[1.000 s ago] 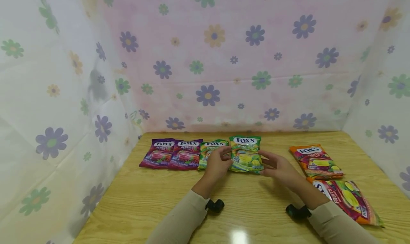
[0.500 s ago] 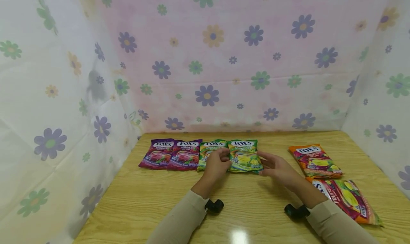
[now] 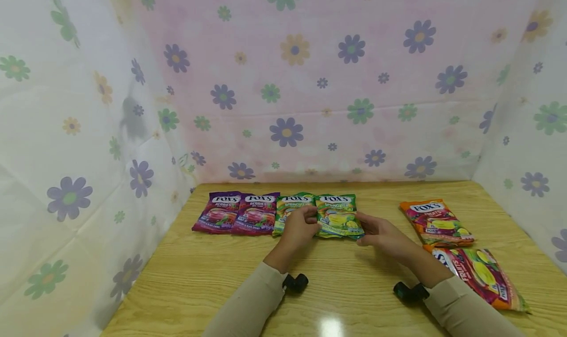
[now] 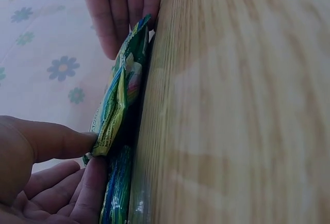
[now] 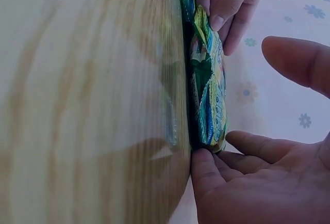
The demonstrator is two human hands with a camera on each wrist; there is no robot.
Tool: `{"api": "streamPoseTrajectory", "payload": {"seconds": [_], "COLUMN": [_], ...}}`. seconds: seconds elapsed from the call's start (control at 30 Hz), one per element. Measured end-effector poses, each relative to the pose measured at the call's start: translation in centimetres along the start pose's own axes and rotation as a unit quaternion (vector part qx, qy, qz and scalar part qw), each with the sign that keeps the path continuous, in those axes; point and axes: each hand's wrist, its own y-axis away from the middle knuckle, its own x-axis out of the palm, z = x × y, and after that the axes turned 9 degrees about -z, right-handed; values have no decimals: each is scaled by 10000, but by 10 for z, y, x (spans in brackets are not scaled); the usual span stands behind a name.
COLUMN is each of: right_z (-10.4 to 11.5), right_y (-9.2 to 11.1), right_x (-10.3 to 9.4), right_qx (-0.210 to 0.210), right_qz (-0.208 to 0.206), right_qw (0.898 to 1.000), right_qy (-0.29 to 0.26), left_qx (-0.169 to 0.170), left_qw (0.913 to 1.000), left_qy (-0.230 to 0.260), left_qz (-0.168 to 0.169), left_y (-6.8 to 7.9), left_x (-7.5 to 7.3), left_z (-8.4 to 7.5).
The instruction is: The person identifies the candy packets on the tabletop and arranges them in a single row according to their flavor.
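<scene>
In the head view, a green Fox's candy bag (image 3: 338, 218) lies at the right end of a row, its left edge right against another green candy bag (image 3: 289, 206). My left hand (image 3: 301, 229) covers part of that neighbouring bag. The left wrist view shows its thumb (image 4: 77, 142) and a finger pinching the near corner of the right-hand green bag. My right hand (image 3: 387, 236) is at this bag's other side. Its extended fingers touch the edge in the right wrist view, while the thumb (image 5: 289, 59) stands apart from the bag.
Two purple berry candy bags, the outer one (image 3: 219, 211) and the inner one (image 3: 257, 214), continue the row leftward. At the right lie two orange-and-red fruit candy bags, one farther (image 3: 438, 224) and one nearer (image 3: 483, 278) under the right forearm. Flowered cloth (image 3: 310, 150) walls the wooden table (image 3: 345, 288).
The right-hand green bag has shifted left and settled down beside the other green bag. My left hand stays nearly in place; the right hand has edged in at the bag's side.
</scene>
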Motion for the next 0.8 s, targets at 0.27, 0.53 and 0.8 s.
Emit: {"api": "streamPoseTrajectory", "payload": {"seconds": [0.27,0.53,0.8], "right_z": [0,-4,3], "right_y": [1,-1,0], "right_x": [1,8,8], "right_qx": [-10,13,94], "right_qz": [98,92,-123], "right_qw": [9999,9999,9992], "right_qy": [53,107,369], "left_qx": [-86,46,148], "left_qw": [10000,9987,9988], "left_qy": [-38,-499,-472], "left_qz": [10,-47,-61], "left_y": [-1,4,2], "left_x": [1,-3,1], "left_z": [1,2,2]}}
